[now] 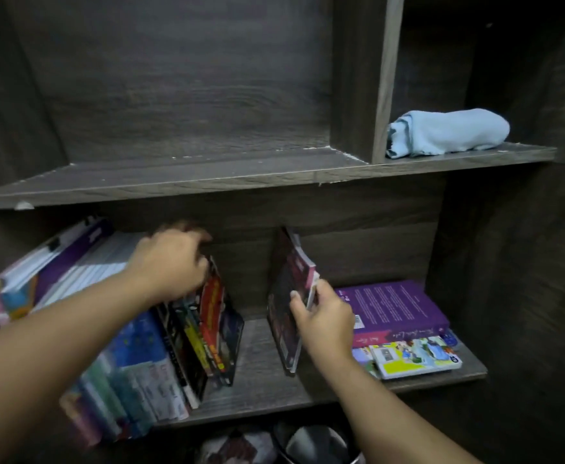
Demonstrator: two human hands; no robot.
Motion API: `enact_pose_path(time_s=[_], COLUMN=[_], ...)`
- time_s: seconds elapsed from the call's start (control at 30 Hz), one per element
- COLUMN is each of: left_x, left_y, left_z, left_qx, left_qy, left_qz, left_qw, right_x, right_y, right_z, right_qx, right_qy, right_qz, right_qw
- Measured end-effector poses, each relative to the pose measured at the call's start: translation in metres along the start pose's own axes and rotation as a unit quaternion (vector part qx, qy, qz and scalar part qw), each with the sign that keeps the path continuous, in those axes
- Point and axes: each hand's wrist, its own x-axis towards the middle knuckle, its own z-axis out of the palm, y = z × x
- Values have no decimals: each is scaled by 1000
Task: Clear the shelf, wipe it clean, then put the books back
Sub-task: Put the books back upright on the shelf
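A row of upright books (133, 363) fills the left half of the lower shelf (261, 383). My left hand (170, 262) curls over the tops of the rightmost books in that row, by a red-spined one (212, 316). My right hand (324, 323) pinches a dark pink-edged book (286, 296) that stands upright in the gap at mid shelf. A light blue cloth (448, 132) lies rolled in the upper right compartment. The upper left shelf (180, 175) holds no books.
A purple book (391, 306) lies flat on a stack of colourful books (415, 356) at the right end of the lower shelf. Below the shelf sits a dark round container (318, 443). A vertical divider (385, 78) splits the upper level.
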Motion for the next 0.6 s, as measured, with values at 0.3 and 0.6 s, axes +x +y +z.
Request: enact_pose_path(time_s=[0.3,0.6], left_x=[-19,-14], left_y=[-74,-72], left_z=[0,6], left_qx=[-155,-86], left_qy=[-94,-83], left_qz=[-74,-60], left_qw=[981,991], right_x=[-39,-37], right_y=[-25,-10], right_z=[68,75], right_qx=[43,42], right_qy=[-96,-446], right_qz=[-48,-13], right_qw=[993,894])
